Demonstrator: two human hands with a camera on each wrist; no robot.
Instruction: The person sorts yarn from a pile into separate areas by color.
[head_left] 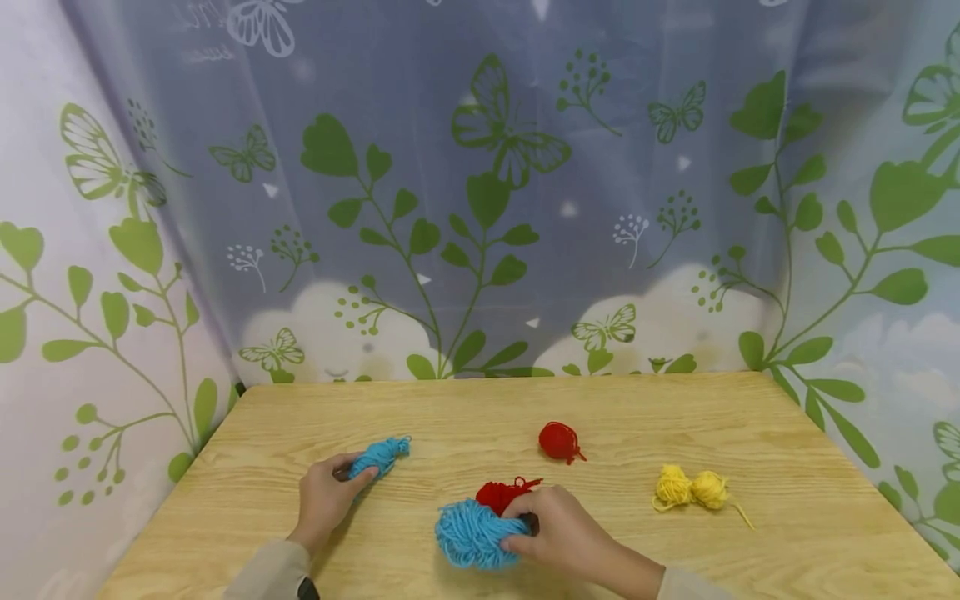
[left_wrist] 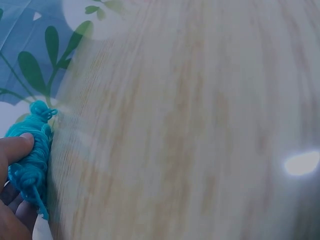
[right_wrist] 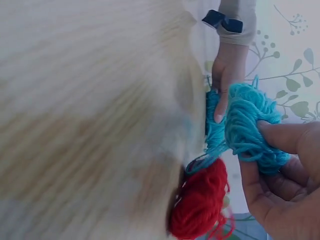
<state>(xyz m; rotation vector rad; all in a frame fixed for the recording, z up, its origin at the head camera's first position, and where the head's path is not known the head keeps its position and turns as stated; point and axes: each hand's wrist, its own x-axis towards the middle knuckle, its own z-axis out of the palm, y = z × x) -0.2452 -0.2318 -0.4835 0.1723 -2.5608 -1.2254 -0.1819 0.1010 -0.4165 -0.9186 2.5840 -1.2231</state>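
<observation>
My left hand [head_left: 327, 498] grips a narrow bundle of blue yarn [head_left: 381, 457] at the table's left side, thumb across the strands in the left wrist view. A fuller, rounder bundle of blue yarn [head_left: 477, 534] is pinched between the thumb and fingers of my right hand [head_left: 558, 533], near the front middle. Just behind it lies a red yarn bundle [head_left: 497, 495], partly hidden by the blue one in the head view. The right wrist view shows this red yarn [right_wrist: 201, 201] below the blue yarn [right_wrist: 254, 125] in my right hand.
Farther back on the wooden table [head_left: 300, 408] lies a red yarn ball [head_left: 558, 441] with a loose end. To the right are two yellow yarn balls [head_left: 690, 488] side by side, a strand trailing off. A patterned curtain [head_left: 420, 208] hangs behind the table.
</observation>
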